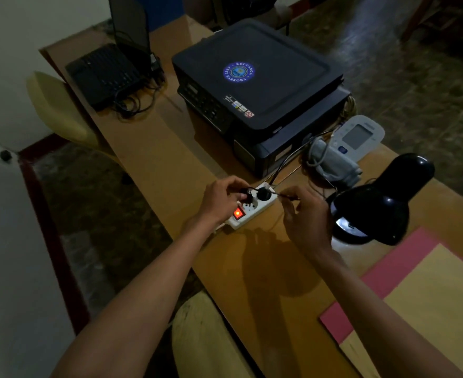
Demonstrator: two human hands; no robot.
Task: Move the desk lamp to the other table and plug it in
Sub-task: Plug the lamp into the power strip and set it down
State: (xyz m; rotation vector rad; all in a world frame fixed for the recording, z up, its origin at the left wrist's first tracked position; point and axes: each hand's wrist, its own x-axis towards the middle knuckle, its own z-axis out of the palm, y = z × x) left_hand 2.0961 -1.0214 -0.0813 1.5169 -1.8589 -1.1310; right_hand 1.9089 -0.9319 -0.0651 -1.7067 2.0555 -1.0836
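Desk lamp (380, 197): black, glossy, standing on the wooden table (154, 156) at the right, shade tipped down over its round base, a patch of white light on the base beneath the shade. It sits just beside the right hand (305, 216), on the outer side of it, not touching as far as can be seen.

Lamp cord (287, 197): thin, dark, runs from the right hand's fingertips toward the power strip (248, 208). Right thumb and forefinger are pinched together on this cord; the other fingers are curled loosely.

Plug (245, 192): black, at the strip's middle socket, under the left hand (219, 203). Left fingers are closed around the plug from above. Whether the pins are fully seated cannot be told. A second black plug (263, 194) occupies the far socket of the strip, its cable leading off toward the printer (257, 85).

Power strip: white, lying diagonally on the table between the two hands, red rocker switch (238, 213) lit at the near end.

Surroundings: large dark printer behind the strip; blood pressure monitor (361, 136) with grey cuff (331, 162) to the right of the printer, behind the lamp; laptop (113, 66) at the far end; pink and tan folders (405, 304) at the near right.
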